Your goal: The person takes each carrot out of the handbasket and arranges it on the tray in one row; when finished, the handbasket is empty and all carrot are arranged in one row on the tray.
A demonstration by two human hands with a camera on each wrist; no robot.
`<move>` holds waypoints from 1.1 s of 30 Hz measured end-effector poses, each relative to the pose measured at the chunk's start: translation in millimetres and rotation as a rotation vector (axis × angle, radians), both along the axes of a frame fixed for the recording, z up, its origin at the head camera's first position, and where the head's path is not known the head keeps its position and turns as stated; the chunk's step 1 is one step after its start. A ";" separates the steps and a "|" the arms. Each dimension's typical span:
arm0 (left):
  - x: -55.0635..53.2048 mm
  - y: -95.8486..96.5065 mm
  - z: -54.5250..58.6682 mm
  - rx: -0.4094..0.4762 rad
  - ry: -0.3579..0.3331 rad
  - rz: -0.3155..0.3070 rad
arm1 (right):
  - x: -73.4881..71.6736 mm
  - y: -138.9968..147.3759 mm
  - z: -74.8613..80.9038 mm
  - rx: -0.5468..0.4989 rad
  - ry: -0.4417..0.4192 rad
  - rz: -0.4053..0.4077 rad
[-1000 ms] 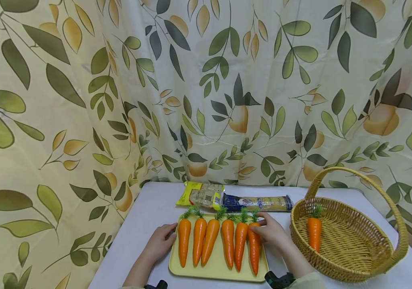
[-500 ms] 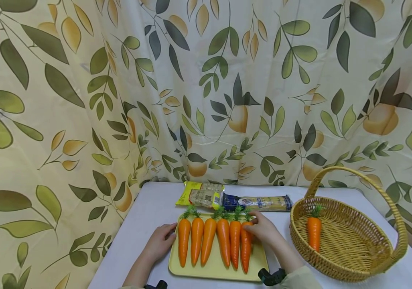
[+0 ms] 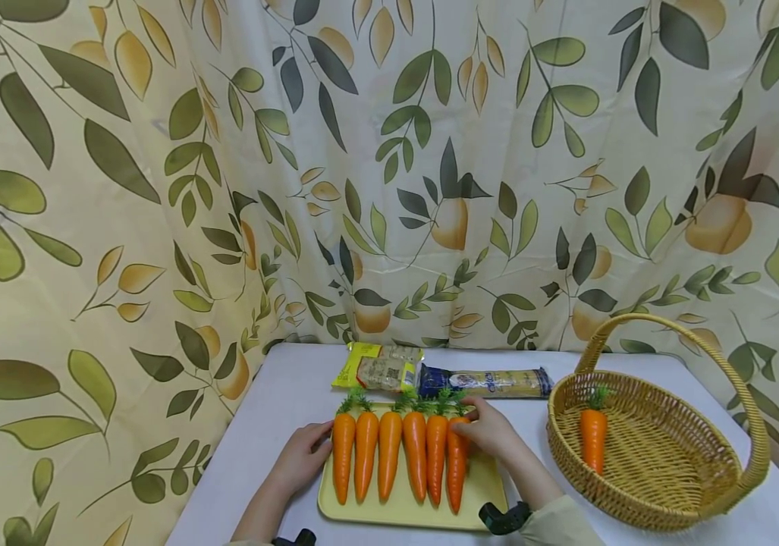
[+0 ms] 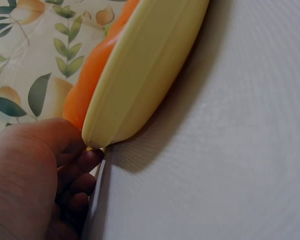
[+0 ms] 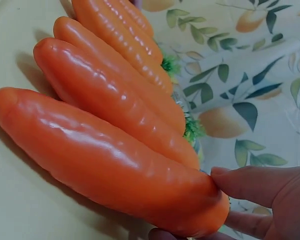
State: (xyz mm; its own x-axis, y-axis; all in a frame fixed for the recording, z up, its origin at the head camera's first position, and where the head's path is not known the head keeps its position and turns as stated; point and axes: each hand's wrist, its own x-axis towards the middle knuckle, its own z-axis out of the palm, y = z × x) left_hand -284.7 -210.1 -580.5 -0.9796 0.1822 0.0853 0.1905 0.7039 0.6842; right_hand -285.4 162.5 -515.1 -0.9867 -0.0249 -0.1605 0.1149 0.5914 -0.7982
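Several orange carrots with green tops lie side by side on a pale yellow tray (image 3: 488, 493). My right hand (image 3: 494, 434) grips the upper end of the rightmost carrot (image 3: 456, 470); in the right wrist view the thumb (image 5: 255, 182) lies on top and fingertips show underneath. At the tray's left rim, my left hand (image 3: 299, 456) holds the edge beside the leftmost carrot (image 3: 343, 455). Seen from the left wrist, its thumb is partly hidden behind the tray rim (image 4: 135, 75), with curled fingers (image 4: 82, 182) below.
A woven basket (image 3: 635, 512) with a tall handle stands on the right, one carrot (image 3: 593, 440) inside. Behind the tray lie a yellow packet (image 3: 382, 369) and a blue-ended packet (image 3: 488, 383). A leaf-patterned curtain (image 3: 430, 189) hangs behind the white table (image 3: 246, 425).
My right hand has moved left with the rightmost carrot, and the row has closed up toward the tray's left side. The left hand stays at the rim.
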 end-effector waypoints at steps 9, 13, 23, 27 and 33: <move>-0.4 0.0 0.7 -0.002 -0.012 -0.002 | -3.7 -0.3 -4.9 0.005 -0.011 0.001; 0.1 0.9 0.8 -0.013 -0.017 0.014 | -3.9 -0.6 -5.3 -0.002 -0.021 0.003; 1.7 2.1 1.7 0.044 -0.031 0.049 | -4.0 -0.8 -6.0 0.035 -0.014 0.008; 1.2 2.1 0.9 0.047 -0.038 0.047 | -3.3 2.6 -5.9 0.066 -0.017 0.008; 0.5 2.3 0.6 0.036 -0.033 0.050 | 2.5 7.1 4.5 0.136 -0.004 0.039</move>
